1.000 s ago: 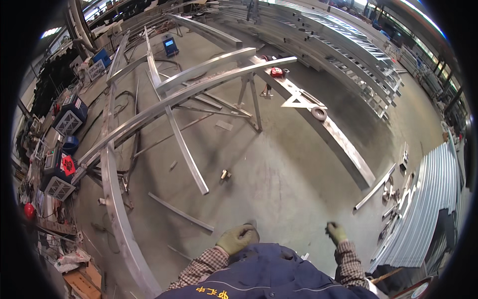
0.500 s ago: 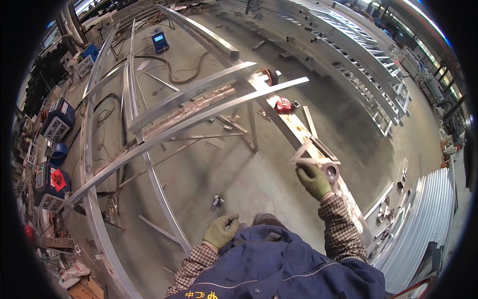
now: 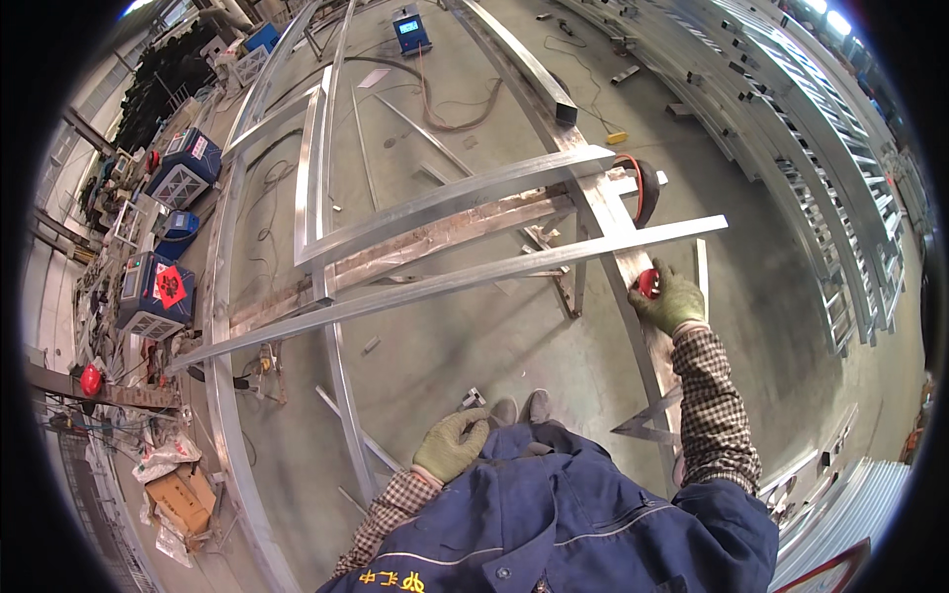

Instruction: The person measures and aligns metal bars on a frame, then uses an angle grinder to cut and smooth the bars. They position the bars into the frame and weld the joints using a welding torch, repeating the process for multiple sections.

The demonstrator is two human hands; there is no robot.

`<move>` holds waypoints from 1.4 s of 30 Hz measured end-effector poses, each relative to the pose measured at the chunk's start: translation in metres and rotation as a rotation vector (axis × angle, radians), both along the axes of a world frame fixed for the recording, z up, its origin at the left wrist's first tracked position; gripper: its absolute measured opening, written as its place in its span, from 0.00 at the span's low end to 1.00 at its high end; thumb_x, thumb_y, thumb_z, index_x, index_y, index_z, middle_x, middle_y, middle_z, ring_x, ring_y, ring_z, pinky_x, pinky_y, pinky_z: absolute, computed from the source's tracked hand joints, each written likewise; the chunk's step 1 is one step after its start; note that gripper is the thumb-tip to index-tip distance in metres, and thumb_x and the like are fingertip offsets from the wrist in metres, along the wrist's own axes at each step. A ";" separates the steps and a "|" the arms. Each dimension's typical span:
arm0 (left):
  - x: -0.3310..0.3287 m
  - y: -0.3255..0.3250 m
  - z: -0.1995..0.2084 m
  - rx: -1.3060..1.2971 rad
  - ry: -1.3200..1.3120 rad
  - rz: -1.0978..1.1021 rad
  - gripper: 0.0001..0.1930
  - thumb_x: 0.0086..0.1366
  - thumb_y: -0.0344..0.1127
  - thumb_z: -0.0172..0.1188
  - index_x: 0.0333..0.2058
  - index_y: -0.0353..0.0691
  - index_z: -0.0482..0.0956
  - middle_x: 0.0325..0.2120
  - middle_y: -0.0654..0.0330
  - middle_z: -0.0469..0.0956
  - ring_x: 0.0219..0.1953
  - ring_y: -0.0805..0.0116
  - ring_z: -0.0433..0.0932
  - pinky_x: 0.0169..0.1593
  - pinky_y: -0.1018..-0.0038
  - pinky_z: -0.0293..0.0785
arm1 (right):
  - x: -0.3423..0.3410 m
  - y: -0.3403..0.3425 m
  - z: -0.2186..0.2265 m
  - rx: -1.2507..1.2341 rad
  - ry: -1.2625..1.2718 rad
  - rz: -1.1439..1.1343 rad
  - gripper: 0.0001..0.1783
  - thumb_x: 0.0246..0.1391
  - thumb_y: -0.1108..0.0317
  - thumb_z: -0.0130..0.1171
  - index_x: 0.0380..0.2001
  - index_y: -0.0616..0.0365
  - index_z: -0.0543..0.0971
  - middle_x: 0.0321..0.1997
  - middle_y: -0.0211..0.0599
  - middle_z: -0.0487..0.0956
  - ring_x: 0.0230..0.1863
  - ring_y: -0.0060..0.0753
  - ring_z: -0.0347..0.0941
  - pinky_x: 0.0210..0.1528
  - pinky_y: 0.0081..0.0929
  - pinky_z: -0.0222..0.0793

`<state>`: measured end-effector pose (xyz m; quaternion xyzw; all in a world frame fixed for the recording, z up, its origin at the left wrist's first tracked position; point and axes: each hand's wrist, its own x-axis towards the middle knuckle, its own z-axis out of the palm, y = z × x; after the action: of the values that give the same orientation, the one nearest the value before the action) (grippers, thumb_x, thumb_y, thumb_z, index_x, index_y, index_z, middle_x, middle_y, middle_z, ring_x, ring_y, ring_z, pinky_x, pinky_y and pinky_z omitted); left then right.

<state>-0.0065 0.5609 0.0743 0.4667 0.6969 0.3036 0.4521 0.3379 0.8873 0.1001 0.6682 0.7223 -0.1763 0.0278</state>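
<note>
My right hand [image 3: 674,299], in a green work glove, is closed around a red tape measure [image 3: 649,283]. The tape measure is at the long metal beam [image 3: 621,237] on the right, just nearer than a crossing square tube. My left hand [image 3: 452,445], gloved the same way, hovers in front of my body with its fingers curled in and nothing visible in them. A silver square tube [image 3: 465,286] lies slantwise over the frame, its right end jutting past the beam. Beyond it runs a second, wider tube [image 3: 455,190]. A triangular metal piece [image 3: 649,419] is by my right forearm.
Blue machines [image 3: 156,295] stand along the left side, and another blue unit [image 3: 410,32] is on the floor ahead. Ladder-like metal frames [image 3: 791,128] are stacked at the right. A cardboard box [image 3: 182,497] lies at lower left. Cables trail across the floor.
My right hand has moved forward along the beam, from beside a round ring to the tape measure, and has taken hold of it. My left hand stays near my body. The view has turned.
</note>
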 end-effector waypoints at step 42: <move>-0.023 0.247 0.013 0.268 0.004 -1.062 0.34 0.62 0.42 0.77 0.67 0.45 0.79 0.56 0.46 0.83 0.57 0.45 0.84 0.61 0.56 0.81 | -0.117 -0.078 0.025 -0.646 1.052 0.126 0.50 0.64 0.58 0.76 0.81 0.65 0.62 0.76 0.50 0.75 0.74 0.36 0.73 0.76 0.34 0.68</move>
<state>-0.0294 0.8078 0.0875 0.8084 0.3217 0.1187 0.4784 0.2210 0.8092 0.1256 0.4056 0.5876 -0.6897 -0.1205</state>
